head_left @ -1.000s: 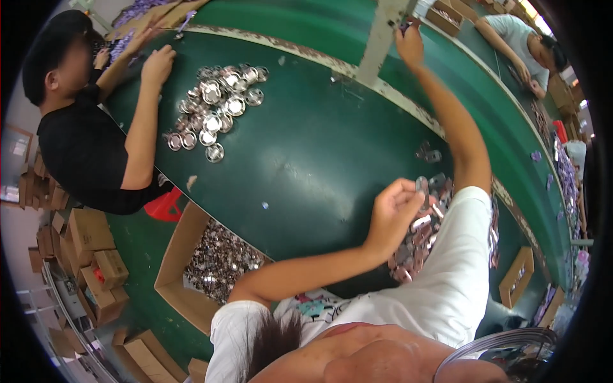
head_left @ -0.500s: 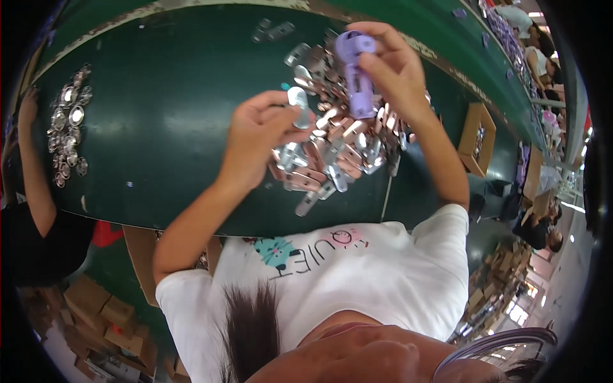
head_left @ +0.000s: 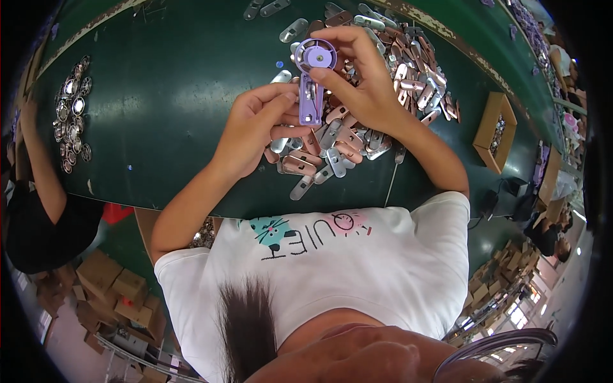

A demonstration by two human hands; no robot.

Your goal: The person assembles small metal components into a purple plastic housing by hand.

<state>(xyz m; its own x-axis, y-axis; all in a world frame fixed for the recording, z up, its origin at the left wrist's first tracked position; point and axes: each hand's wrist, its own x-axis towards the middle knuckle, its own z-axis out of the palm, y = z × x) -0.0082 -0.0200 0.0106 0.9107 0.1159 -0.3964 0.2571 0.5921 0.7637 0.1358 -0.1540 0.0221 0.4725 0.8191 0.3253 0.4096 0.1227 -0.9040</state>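
- Right hand (head_left: 363,80) clamps round-headed purple plastic casing (head_left: 319,57).
- Left hand (head_left: 254,127) touches its stem (head_left: 311,105), grip unclear.
- Silver-and-copper oblong metal plates (head_left: 348,137) crowd beneath.
- At casing's nine o'clock, round metal discs (head_left: 71,120); three, open cardboard box (head_left: 488,120).

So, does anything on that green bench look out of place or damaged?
Two things: a small blue bit lies apart from the heap of flat silver and copper-coloured metal plates, unlike them, and the cream rail along the far edge has chipped paint. The held purple plastic housing looks undamaged.
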